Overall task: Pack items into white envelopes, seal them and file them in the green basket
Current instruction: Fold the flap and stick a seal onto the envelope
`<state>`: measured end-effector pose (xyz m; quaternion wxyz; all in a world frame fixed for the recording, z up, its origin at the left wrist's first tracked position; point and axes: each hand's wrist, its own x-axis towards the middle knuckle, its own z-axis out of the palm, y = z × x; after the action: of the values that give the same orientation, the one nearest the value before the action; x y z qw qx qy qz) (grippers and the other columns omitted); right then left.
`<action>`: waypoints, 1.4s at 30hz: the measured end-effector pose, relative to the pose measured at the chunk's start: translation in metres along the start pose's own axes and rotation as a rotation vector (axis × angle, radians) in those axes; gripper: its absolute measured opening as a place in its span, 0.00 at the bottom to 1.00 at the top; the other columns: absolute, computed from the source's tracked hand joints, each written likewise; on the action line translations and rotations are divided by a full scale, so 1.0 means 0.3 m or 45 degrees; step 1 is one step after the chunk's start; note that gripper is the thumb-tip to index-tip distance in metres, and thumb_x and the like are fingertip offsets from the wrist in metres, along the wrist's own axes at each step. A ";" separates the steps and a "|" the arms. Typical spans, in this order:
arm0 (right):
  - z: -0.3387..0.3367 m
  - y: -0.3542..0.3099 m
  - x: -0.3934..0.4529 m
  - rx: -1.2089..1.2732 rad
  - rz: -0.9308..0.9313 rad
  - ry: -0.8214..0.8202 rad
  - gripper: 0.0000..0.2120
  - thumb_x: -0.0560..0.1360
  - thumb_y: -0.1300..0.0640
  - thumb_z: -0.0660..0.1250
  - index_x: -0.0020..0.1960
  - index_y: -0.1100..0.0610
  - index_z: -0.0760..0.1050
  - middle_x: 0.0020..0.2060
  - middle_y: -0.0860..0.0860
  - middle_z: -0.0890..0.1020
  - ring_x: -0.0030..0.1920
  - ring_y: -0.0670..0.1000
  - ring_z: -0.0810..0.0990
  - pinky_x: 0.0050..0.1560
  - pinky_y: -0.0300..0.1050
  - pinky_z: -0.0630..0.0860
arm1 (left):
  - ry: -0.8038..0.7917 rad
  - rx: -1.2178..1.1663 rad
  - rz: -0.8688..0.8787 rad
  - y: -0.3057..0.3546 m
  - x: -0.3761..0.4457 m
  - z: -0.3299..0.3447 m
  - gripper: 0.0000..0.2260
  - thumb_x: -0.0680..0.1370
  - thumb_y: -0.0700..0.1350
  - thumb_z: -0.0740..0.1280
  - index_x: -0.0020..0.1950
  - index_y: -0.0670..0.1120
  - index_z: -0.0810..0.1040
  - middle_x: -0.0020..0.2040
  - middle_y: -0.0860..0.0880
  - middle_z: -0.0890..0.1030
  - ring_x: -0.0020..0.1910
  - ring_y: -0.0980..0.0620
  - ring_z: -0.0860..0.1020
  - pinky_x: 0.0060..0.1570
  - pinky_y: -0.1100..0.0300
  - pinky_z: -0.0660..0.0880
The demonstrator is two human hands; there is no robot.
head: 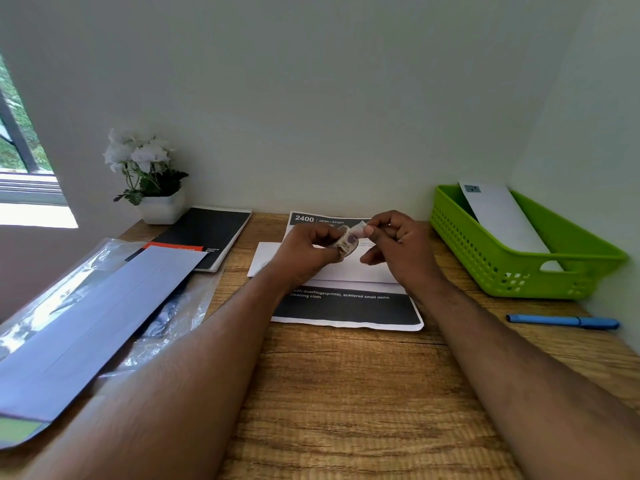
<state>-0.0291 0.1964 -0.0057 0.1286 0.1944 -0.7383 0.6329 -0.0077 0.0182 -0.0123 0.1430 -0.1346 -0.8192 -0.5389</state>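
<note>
While both hands work a roll of tape in the air, a white paper envelope (pixel 332 268) waits flat on the wooden table (pixel 346 393) directly beneath them.

Lying across a black-and-white printed sheet (pixel 346 310), the envelope runs its long axis left to right, so the tape must come straight down onto it, with neither hand clearly nearer. At the far right stands the green perforated plastic basket (pixel 526 271), nearer the right hand, with one white envelope already leaning inside. The left hand (pixel 304 251) curls around the small patterned tape roll (pixel 346 241), while the right hand (pixel 398 242) pinches its loose end.
</note>
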 end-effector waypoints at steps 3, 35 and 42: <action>-0.003 -0.006 0.009 0.192 0.185 0.038 0.00 0.77 0.62 0.67 0.47 0.59 0.75 0.38 0.55 0.84 0.27 0.51 0.82 0.33 0.45 0.81 | 0.034 -0.096 -0.067 0.005 0.003 0.002 0.05 0.72 0.40 0.74 0.47 0.48 0.85 0.45 0.53 0.85 0.45 0.60 0.80 0.49 0.66 0.73; 0.038 -0.018 0.008 0.134 0.266 0.235 0.04 0.69 0.63 0.72 0.36 0.57 0.81 0.39 0.46 0.83 0.41 0.46 0.80 0.41 0.43 0.74 | 0.336 0.487 0.146 0.060 -0.025 0.090 0.15 0.71 0.57 0.73 0.50 0.49 0.79 0.48 0.54 0.81 0.49 0.54 0.78 0.55 0.48 0.72; 0.053 -0.017 0.006 0.148 0.234 0.165 0.09 0.71 0.54 0.73 0.32 0.52 0.80 0.35 0.46 0.84 0.40 0.43 0.81 0.42 0.43 0.72 | 0.299 0.378 0.066 0.052 -0.010 0.105 0.08 0.75 0.50 0.70 0.49 0.49 0.85 0.45 0.52 0.85 0.48 0.53 0.80 0.57 0.46 0.73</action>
<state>-0.0276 0.1798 -0.0030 0.1060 0.0918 -0.7052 0.6950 -0.0018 0.0530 -0.0121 0.2699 -0.0694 -0.8635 -0.4203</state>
